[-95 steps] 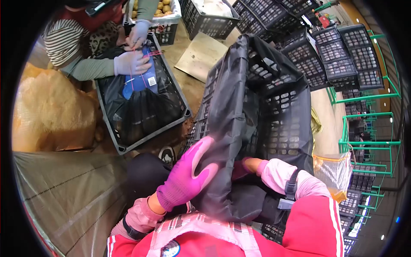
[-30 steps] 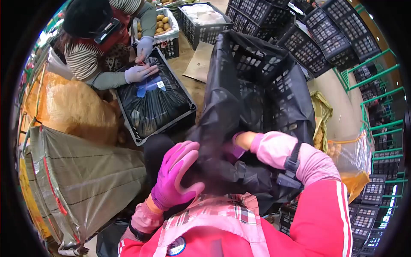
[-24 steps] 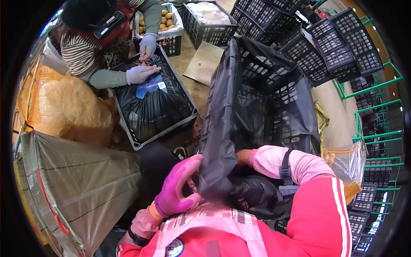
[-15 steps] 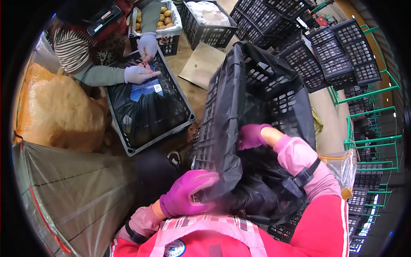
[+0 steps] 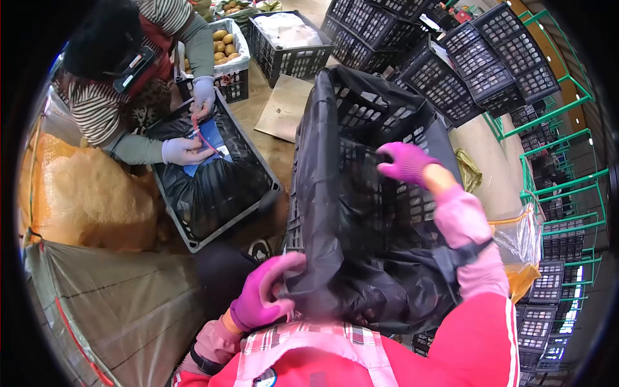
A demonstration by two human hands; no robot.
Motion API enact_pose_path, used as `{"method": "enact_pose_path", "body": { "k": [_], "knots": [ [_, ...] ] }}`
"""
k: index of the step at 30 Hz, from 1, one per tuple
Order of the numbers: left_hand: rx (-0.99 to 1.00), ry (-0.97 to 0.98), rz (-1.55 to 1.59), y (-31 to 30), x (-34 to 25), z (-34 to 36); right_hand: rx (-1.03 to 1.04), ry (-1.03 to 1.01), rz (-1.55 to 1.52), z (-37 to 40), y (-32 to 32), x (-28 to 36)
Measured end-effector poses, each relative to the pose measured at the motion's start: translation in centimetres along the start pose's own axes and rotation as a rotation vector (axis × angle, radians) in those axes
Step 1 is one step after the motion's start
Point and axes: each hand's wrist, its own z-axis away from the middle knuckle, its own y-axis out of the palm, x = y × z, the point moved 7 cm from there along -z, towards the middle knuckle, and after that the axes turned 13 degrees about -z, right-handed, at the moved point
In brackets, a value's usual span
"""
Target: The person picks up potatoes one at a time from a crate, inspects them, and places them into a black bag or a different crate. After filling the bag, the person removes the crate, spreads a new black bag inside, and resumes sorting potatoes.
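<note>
since half a second ago the right hand has climbed higher inside the tilted crate, fingers pinching the black liner bag draped there; left hand fingers pinch its near edge. tugged hard, it could tear on the lattice. a co-worker's filled crate crowds the left.

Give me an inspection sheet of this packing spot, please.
Surface: brown floor, with a flat cardboard sheet on it.
Job's things: black bag lining a tilted black crate.
Clutter: orange mesh sack; clear bag at right; potato crate.
Hands: left hand grips the black bag's near edge; right hand inside the crate on the liner, grip unclear.
Cables: nothing seen.
Surroundings: a co-worker's gloved hands tie a bagged crate; stacked empty crates; green racks.
</note>
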Motion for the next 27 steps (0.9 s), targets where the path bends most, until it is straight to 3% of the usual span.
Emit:
{"method": "enact_pose_path", "body": {
  "k": [1,2,4,6,8,9,11,12,15,16,17,20,23,25,27],
  "knots": [
    [-0.082,0.04,0.199,0.1,0.3,0.4,-0.137,-0.073,0.015,4.0,-3.2,1.4],
    [-0.105,0.034,0.135,0.0,-0.6,0.2,-0.291,-0.144,-0.026,8.0,-5.1,1.5],
    [-0.186,0.053,0.122,-0.5,-2.2,-0.6,-0.436,-0.072,-0.115,15.3,-6.7,2.4],
    [-0.198,0.089,0.102,0.1,-4.2,-1.8,-0.568,0.077,-0.256,21.0,-3.8,-0.6],
    [-0.219,-0.033,0.042,0.6,-5.9,-3.1,-0.612,0.244,-0.203,25.4,2.4,-3.5],
    [-0.25,-0.108,0.006,0.8,-5.8,-3.8,-0.607,0.337,-0.181,26.4,5.0,-4.6],
    [-0.217,-0.258,0.042,1.6,-4.1,-5.1,-0.67,0.463,-0.601,27.4,8.0,-5.4],
    [-0.194,-0.328,0.064,1.9,-2.9,-5.6,-0.691,0.423,-0.686,27.8,9.1,-7.8],
    [-0.162,-0.241,-0.285,2.3,-1.3,-6.8,-0.597,0.458,-1.109,27.0,8.2,-5.9],
    [-0.191,-0.26,-0.323,2.6,-1.3,-6.6,-0.686,0.46,-0.812,27.3,7.8,-6.8],
    [-0.233,-0.196,-0.355,2.5,-0.9,-6.5,-0.565,0.39,-0.963,26.8,8.0,-7.4],
    [-0.166,-0.236,-0.214,2.6,-1.4,-6.0,-0.597,0.321,-1.093,27.3,9.4,-9.5],
    [-0.244,-0.006,-0.302,1.5,-2.7,-6.2,-0.597,0.289,-1.075,26.9,7.8,-7.5],
    [-0.247,-0.127,-0.282,0.7,-5.9,-5.0,-0.639,0.277,-1.001,27.3,6.1,-4.6],
    [-0.278,-0.159,-0.291,-0.1,-8.6,-3.7,-0.775,0.27,-0.873,27.4,5.9,-5.8]
  ]
}}
